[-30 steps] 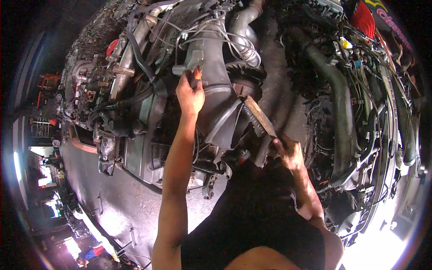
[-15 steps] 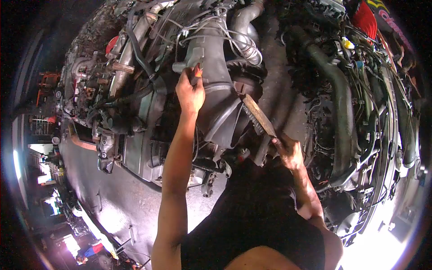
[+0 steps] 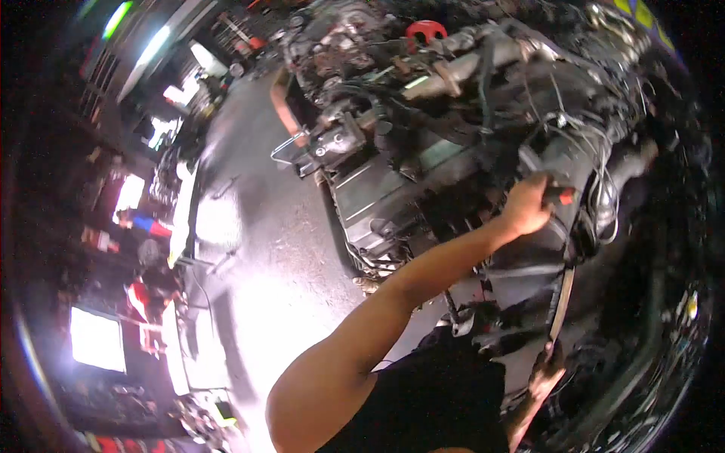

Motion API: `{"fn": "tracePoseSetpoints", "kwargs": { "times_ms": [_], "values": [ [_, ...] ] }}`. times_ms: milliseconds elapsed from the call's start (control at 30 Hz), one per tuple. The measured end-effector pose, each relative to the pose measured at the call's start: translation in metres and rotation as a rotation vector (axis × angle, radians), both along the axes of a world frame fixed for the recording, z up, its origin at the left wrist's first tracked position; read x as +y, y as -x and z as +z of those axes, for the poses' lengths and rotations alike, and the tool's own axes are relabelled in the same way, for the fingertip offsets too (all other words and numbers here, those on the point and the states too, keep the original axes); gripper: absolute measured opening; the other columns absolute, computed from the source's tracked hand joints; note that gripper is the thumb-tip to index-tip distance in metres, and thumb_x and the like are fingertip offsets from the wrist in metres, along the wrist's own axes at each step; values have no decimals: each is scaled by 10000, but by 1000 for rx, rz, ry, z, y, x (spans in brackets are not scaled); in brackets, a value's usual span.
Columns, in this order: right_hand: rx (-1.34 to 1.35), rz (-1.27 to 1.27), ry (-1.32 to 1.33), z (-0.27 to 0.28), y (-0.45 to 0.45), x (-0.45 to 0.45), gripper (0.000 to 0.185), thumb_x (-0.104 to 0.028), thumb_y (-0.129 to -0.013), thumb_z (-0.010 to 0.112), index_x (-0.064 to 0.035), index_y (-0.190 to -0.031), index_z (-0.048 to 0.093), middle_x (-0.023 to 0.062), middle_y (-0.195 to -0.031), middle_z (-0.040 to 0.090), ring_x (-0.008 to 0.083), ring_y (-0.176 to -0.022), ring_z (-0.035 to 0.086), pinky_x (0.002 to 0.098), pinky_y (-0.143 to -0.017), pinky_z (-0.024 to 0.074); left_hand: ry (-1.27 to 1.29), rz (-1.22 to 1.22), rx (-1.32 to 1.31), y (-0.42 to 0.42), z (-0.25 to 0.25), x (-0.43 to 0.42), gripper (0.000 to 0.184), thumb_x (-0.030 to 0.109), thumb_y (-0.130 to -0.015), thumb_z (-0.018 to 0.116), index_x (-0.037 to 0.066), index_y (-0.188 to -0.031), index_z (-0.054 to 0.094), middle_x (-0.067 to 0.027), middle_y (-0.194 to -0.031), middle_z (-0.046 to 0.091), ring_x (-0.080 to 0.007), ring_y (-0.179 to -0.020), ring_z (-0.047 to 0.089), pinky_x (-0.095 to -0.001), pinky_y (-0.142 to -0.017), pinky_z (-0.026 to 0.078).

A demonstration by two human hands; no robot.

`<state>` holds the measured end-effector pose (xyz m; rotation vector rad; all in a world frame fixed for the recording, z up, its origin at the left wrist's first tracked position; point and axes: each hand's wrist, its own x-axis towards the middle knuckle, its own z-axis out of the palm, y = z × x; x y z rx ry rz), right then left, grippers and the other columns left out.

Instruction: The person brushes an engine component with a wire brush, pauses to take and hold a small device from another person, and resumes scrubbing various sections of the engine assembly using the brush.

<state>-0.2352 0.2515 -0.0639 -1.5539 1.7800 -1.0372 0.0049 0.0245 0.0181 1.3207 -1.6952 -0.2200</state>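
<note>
My left hand point(image 3: 527, 207) is closed around a dark tool handle with an orange-red part point(image 3: 562, 196); the rest of that tool cannot be made out. It is held over the grey metal housing point(image 3: 568, 157) of a large engine assembly. Lower right, my right hand point(image 3: 547, 371) grips one end of a wire brush point(image 3: 560, 308) with a wooden back. The brush's far end reaches up to the lower edge of the housing; whether the bristles touch it is unclear. Motion blurs this area.
Looped cables point(image 3: 600, 177) hang over the housing. A metal bracket point(image 3: 338, 142) sticks out at the engine's left end. Grey floor point(image 3: 279, 219) lies left of it. Far left, a person in red point(image 3: 140, 300) is among benches. Hoses and wiring fill the right side.
My view has swung left, so the engine and both hands appear farther right. Both hands keep their hold on the tool and the wire brush.
</note>
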Motion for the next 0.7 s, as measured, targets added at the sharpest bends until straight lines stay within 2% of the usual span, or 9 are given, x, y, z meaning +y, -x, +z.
{"fn": "tracePoseSetpoints", "kwargs": {
  "times_ms": [67,200,267,400,533,600,633,667,700],
  "values": [
    [-48,34,-5,-2,0,-3,439,-351,-934,474,71,-1024,558,103,-609,435,148,-554,387,321,-495,361,57,-34,-24,-7,-2,-4,349,64,-690,611,50,-1024,511,-206,-920,576,-429,-863,557,-470,-718,455],
    [0,97,15,-17,21,-3,422,-330,-935,467,73,-1026,559,136,-605,446,193,-540,394,362,-501,360,-82,-43,26,-1,5,3,365,77,-675,640,47,-1014,508,-205,-908,568,-423,-879,551,-469,-732,448],
    [41,164,227,3,12,-6,417,-320,-932,461,81,-1005,556,164,-618,470,242,-538,389,386,-509,348,-25,-21,7,0,2,2,373,83,-672,648,48,-1015,506,-200,-912,569,-417,-878,555,-467,-733,449],
    [32,131,71,20,4,0,411,-314,-926,459,84,-969,550,178,-631,474,272,-541,393,394,-518,341,-19,-31,22,-2,0,1,387,97,-668,663,50,-1018,504,-191,-933,569,-405,-887,560,-463,-739,450],
    [-25,198,162,12,11,4,417,-330,-926,454,80,-932,533,143,-634,482,248,-539,428,394,-505,334,-63,-22,-1,-3,-2,-1,395,101,-666,668,41,-1018,501,-200,-943,566,-408,-891,560,-464,-742,448],
    [-69,165,10,-25,38,15,404,-311,-931,450,87,-951,517,108,-644,470,219,-570,426,370,-515,341,2,-14,-13,-3,-4,-1,407,100,-662,670,36,-1025,499,-205,-944,567,-410,-898,559,-464,-749,448],
    [-136,39,-10,-25,35,22,404,-304,-935,450,93,-981,511,64,-643,428,186,-593,417,332,-524,345,6,-9,-9,-2,-2,1,407,100,-662,670,36,-1025,499,-205,-944,567,-410,-898,559,-464,-749,448],
    [-133,45,-4,-26,30,23,404,-304,-935,450,93,-981,511,64,-643,428,186,-593,417,332,-524,345,-12,-20,-10,-3,0,3,422,103,-659,673,26,-1034,495,-210,-952,565,-410,-900,559,-463,-754,450],
    [-62,-12,199,-26,25,21,406,-308,-939,446,89,-988,516,54,-639,412,173,-595,406,316,-523,341,-27,-29,-11,-3,2,3,438,107,-656,675,17,-1044,492,-216,-960,562,-410,-902,558,-462,-760,451]
  ]
}}
